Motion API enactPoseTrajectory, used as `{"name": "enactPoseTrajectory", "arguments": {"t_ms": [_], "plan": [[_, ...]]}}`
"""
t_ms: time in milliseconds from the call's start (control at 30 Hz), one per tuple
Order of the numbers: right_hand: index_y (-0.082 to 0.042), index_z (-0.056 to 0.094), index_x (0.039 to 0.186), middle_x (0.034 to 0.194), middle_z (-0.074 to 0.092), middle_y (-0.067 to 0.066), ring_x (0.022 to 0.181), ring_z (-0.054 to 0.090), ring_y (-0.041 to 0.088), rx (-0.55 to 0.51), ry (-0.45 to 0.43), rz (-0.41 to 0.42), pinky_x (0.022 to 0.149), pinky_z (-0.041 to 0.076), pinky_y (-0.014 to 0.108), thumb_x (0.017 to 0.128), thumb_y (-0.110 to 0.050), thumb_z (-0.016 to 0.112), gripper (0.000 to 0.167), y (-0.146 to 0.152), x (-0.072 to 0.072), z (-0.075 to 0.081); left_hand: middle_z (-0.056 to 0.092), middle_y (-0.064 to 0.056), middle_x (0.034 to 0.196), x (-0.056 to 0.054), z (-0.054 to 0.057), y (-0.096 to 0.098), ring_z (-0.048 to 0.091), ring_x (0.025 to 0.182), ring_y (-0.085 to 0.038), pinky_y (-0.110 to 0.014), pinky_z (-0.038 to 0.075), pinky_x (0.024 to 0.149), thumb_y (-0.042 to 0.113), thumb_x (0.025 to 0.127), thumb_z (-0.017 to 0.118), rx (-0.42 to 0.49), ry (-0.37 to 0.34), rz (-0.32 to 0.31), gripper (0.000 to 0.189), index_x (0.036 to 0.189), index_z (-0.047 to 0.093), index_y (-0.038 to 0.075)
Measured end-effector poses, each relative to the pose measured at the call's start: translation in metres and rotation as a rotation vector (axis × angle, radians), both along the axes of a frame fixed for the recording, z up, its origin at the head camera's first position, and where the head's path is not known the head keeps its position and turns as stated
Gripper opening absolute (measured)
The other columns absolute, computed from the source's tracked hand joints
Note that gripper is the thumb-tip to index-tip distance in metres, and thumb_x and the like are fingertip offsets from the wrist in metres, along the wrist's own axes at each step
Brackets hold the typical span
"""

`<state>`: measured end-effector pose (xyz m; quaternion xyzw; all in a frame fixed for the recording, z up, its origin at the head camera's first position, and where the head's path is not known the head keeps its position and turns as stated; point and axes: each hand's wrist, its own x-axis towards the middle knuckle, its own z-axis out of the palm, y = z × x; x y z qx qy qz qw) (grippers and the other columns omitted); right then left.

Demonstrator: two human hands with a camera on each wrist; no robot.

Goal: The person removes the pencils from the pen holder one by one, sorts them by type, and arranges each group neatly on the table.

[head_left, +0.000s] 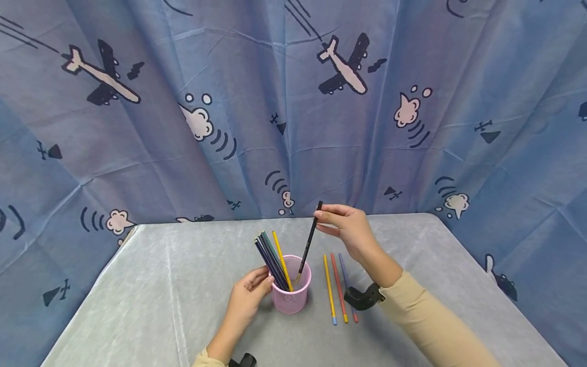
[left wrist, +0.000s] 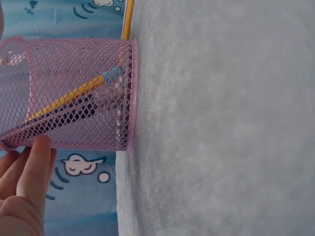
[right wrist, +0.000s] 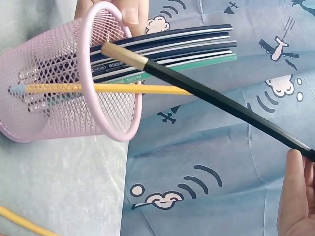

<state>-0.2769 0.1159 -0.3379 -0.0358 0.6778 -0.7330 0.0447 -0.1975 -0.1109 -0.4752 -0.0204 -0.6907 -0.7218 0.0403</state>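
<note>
My right hand [head_left: 346, 227] pinches a black pencil [head_left: 310, 238] near its upper end. The pencil slants down to the left, with its tan lower end at the mouth of a pink mesh pencil cup [head_left: 290, 300]. On the cup's left side, my left hand [head_left: 247, 293] holds it near the rim, thumb and fingers against the mesh. Several dark pencils [right wrist: 197, 37], a green pencil [right wrist: 216, 61] and a yellow pencil [right wrist: 162, 89] lean inside the cup. The yellow one's blue end [left wrist: 113, 73] shows low through the mesh.
Right of the cup, a yellow pencil [head_left: 329, 288], a red pencil [head_left: 338, 288] and a purple pencil [head_left: 344, 270] lie side by side on the grey-white tabletop [head_left: 206, 255]. A blue curtain with airplane prints [head_left: 247, 153] hangs behind the table.
</note>
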Motion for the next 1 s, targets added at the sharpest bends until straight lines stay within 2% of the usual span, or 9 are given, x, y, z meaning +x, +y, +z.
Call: {"name": "enactPoseTrajectory", "arguments": {"t_ms": [267, 300, 467, 533, 700, 800, 933, 1000], "plan": [[0.000, 0.070, 0.113, 0.086, 0.073, -0.011, 0.084, 0.071, 0.004, -0.028, 0.011, 0.008, 0.082, 0.062, 0.028, 0.093, -0.004, 0.068, 0.020, 0.010, 0.002, 0.005, 0.060, -0.034, 0.129, 0.001, 0.000, 0.000, 0.068, 0.109, -0.014, -0.023, 0.059, 0.089, 0.009, 0.096, 0.064, -0.008, 0.014, 0.005, 0.045, 0.131, 0.053, -0.016], [-0.003, 0.071, 0.109, 0.086, 0.074, -0.011, 0.084, 0.071, 0.004, -0.028, 0.011, 0.009, 0.082, 0.062, 0.027, 0.093, -0.004, 0.068, 0.017, 0.011, 0.002, 0.005, 0.060, -0.034, 0.129, 0.001, 0.001, 0.000, 0.068, 0.109, -0.015, -0.023, 0.059, 0.089, 0.009, 0.096, 0.064, -0.005, 0.014, 0.006, 0.045, 0.131, 0.053, -0.016], [-0.012, 0.074, 0.101, 0.085, 0.074, -0.011, 0.083, 0.072, 0.004, -0.023, 0.015, 0.016, 0.082, 0.062, 0.025, 0.092, -0.004, 0.068, 0.012, 0.017, 0.002, 0.009, 0.061, -0.032, 0.130, 0.002, 0.002, 0.000, 0.067, 0.113, -0.025, -0.025, 0.059, 0.090, 0.008, 0.095, 0.065, 0.010, 0.005, 0.012, 0.045, 0.131, 0.053, -0.015], [-0.011, 0.074, 0.101, 0.085, 0.074, -0.011, 0.083, 0.072, 0.004, -0.016, 0.013, 0.014, 0.082, 0.062, 0.025, 0.092, -0.005, 0.069, 0.012, 0.020, 0.001, 0.010, 0.061, -0.032, 0.130, 0.003, 0.003, 0.000, 0.066, 0.115, -0.028, -0.025, 0.059, 0.090, 0.008, 0.095, 0.065, 0.009, 0.004, 0.014, 0.045, 0.132, 0.053, -0.015], [-0.012, 0.073, 0.102, 0.085, 0.075, -0.009, 0.082, 0.072, 0.004, 0.010, 0.001, 0.008, 0.082, 0.062, 0.025, 0.092, -0.009, 0.071, 0.010, 0.026, 0.000, 0.012, 0.061, -0.031, 0.130, 0.002, 0.004, 0.000, 0.067, 0.114, -0.026, -0.022, 0.059, 0.089, 0.009, 0.095, 0.065, 0.003, -0.002, 0.018, 0.045, 0.132, 0.053, -0.015], [-0.006, 0.071, 0.109, 0.087, 0.075, -0.009, 0.083, 0.072, 0.004, 0.014, -0.005, 0.006, 0.083, 0.061, 0.025, 0.091, -0.011, 0.072, 0.018, 0.030, -0.001, 0.011, 0.061, -0.032, 0.129, 0.002, 0.004, 0.000, 0.067, 0.113, -0.026, -0.022, 0.059, 0.089, 0.009, 0.095, 0.065, -0.005, -0.002, 0.017, 0.045, 0.132, 0.054, -0.015], [0.009, 0.060, 0.127, 0.090, 0.075, -0.010, 0.084, 0.072, 0.003, 0.030, -0.010, 0.002, 0.084, 0.061, 0.025, 0.089, -0.010, 0.074, 0.044, 0.038, -0.002, 0.008, 0.061, -0.032, 0.129, 0.001, 0.003, 0.001, 0.067, 0.113, -0.025, -0.022, 0.059, 0.089, 0.009, 0.095, 0.065, -0.004, -0.003, 0.011, 0.045, 0.132, 0.053, -0.015], [0.012, 0.055, 0.130, 0.093, 0.075, -0.011, 0.085, 0.071, 0.002, 0.050, -0.018, 0.000, 0.084, 0.061, 0.025, 0.088, -0.011, 0.075, 0.052, 0.043, -0.003, 0.006, 0.061, -0.032, 0.130, 0.001, 0.003, 0.001, 0.067, 0.113, -0.023, -0.022, 0.058, 0.089, 0.009, 0.095, 0.065, -0.002, -0.010, 0.009, 0.045, 0.132, 0.054, -0.015]]}}
